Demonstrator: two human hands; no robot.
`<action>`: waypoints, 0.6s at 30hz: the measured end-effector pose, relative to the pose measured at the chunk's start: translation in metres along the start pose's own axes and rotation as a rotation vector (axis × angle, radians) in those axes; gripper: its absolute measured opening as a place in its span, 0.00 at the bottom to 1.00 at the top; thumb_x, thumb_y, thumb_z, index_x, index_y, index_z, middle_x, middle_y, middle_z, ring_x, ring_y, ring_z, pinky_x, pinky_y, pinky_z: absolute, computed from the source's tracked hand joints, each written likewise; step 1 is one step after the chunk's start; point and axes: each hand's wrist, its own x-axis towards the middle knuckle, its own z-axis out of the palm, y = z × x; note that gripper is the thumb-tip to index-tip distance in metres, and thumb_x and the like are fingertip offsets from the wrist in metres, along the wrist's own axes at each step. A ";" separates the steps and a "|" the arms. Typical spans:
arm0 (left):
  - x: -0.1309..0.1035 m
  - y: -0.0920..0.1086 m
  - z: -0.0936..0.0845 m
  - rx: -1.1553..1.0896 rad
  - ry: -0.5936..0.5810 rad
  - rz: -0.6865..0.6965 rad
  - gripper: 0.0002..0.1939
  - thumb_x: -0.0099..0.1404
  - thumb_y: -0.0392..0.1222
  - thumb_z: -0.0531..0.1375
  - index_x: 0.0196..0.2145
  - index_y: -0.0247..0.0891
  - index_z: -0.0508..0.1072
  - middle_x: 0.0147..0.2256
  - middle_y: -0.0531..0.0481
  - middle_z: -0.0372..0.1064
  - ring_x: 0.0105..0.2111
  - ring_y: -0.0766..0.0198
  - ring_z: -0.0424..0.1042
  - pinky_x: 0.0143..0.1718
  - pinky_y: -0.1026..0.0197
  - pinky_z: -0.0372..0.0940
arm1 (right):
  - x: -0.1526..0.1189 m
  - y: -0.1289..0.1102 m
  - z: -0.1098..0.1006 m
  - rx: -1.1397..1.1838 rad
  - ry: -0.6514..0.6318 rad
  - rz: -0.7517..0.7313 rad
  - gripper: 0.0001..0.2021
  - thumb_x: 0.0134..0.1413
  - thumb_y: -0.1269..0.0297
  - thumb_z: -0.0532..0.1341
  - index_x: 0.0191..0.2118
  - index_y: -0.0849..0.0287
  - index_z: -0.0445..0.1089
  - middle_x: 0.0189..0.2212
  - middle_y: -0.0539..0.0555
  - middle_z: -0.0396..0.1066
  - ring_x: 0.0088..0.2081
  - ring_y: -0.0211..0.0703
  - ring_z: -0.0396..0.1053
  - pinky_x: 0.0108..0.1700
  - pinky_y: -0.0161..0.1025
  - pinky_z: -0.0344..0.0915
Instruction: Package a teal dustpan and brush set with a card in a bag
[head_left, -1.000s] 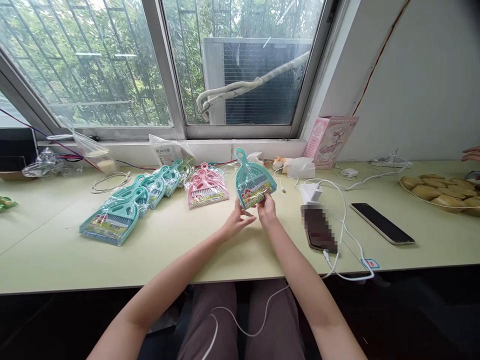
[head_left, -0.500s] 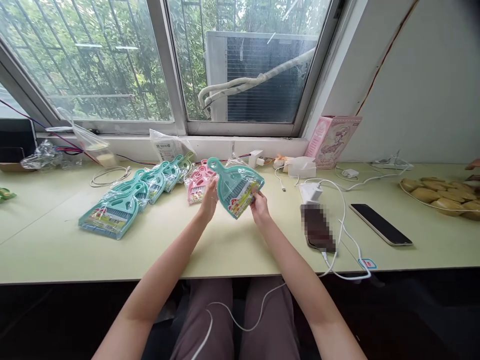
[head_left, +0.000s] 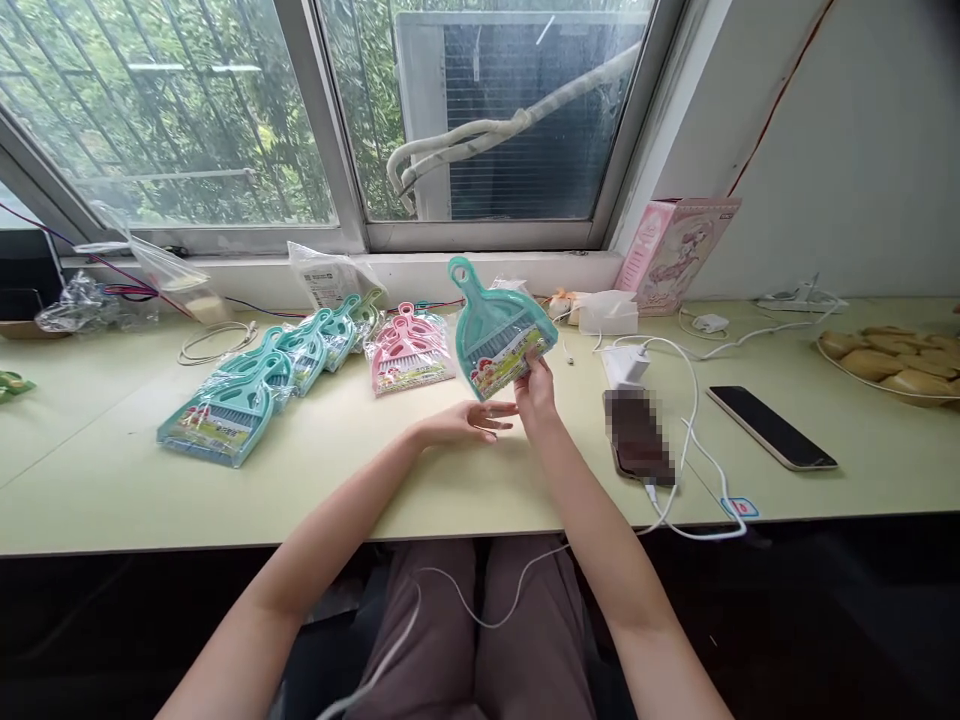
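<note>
A teal dustpan and brush set (head_left: 499, 335) in clear wrap is held up over the table, its handle pointing up and left. My right hand (head_left: 537, 390) grips its lower right corner. Just below the set, my left hand (head_left: 469, 422) has its fingers apart and holds nothing. Behind my left hand lies a wrapped pink dustpan set (head_left: 409, 355). To the left, several wrapped teal sets (head_left: 225, 410) overlap in a row running back toward the window, with a green one (head_left: 367, 318) at the far end.
A phone (head_left: 637, 435) with a white cable and a second, dark phone (head_left: 772, 428) lie on the right of the table (head_left: 315, 505). Behind them stand a white charger (head_left: 626, 366) and a pink box (head_left: 675, 255). A tray of yellowish-brown items (head_left: 900, 365) is far right.
My left hand has let go of the teal set and moved down and right. My right hand has raised the set slightly to the right. More of the pink set shows.
</note>
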 end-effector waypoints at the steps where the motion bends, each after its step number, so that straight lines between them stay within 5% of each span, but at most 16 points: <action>1: 0.001 0.000 0.000 0.018 -0.016 0.008 0.38 0.49 0.45 0.74 0.58 0.42 0.71 0.61 0.33 0.64 0.58 0.40 0.68 0.54 0.40 0.65 | 0.001 -0.002 0.000 0.007 0.010 -0.003 0.07 0.57 0.66 0.61 0.41 0.58 0.74 0.37 0.51 0.79 0.41 0.36 0.75 0.46 0.34 0.72; 6: -0.007 0.008 -0.014 0.194 0.346 0.146 0.32 0.53 0.53 0.70 0.54 0.39 0.74 0.55 0.37 0.71 0.52 0.48 0.73 0.51 0.48 0.69 | 0.001 0.007 -0.005 0.025 -0.004 -0.018 0.09 0.60 0.66 0.58 0.44 0.58 0.73 0.40 0.51 0.78 0.42 0.35 0.75 0.46 0.33 0.72; 9: -0.011 0.009 -0.021 0.365 0.298 0.013 0.25 0.53 0.54 0.70 0.43 0.34 0.80 0.44 0.37 0.78 0.39 0.54 0.77 0.41 0.55 0.71 | -0.002 0.018 -0.008 -0.012 0.003 -0.035 0.10 0.58 0.62 0.61 0.45 0.57 0.73 0.42 0.52 0.78 0.44 0.35 0.75 0.47 0.33 0.72; 12: -0.009 0.005 -0.015 0.386 0.383 -0.028 0.24 0.58 0.59 0.65 0.36 0.32 0.81 0.38 0.38 0.79 0.28 0.63 0.75 0.32 0.61 0.69 | -0.003 0.026 -0.011 -0.022 0.011 -0.049 0.12 0.56 0.60 0.63 0.45 0.56 0.73 0.43 0.52 0.78 0.44 0.36 0.75 0.48 0.34 0.72; 18: 0.000 -0.002 0.000 0.390 0.359 -0.045 0.23 0.62 0.58 0.61 0.36 0.32 0.80 0.34 0.40 0.79 0.25 0.66 0.72 0.29 0.64 0.67 | 0.003 0.023 -0.013 -0.006 0.075 -0.054 0.11 0.58 0.60 0.61 0.45 0.56 0.73 0.41 0.52 0.79 0.42 0.34 0.75 0.48 0.34 0.72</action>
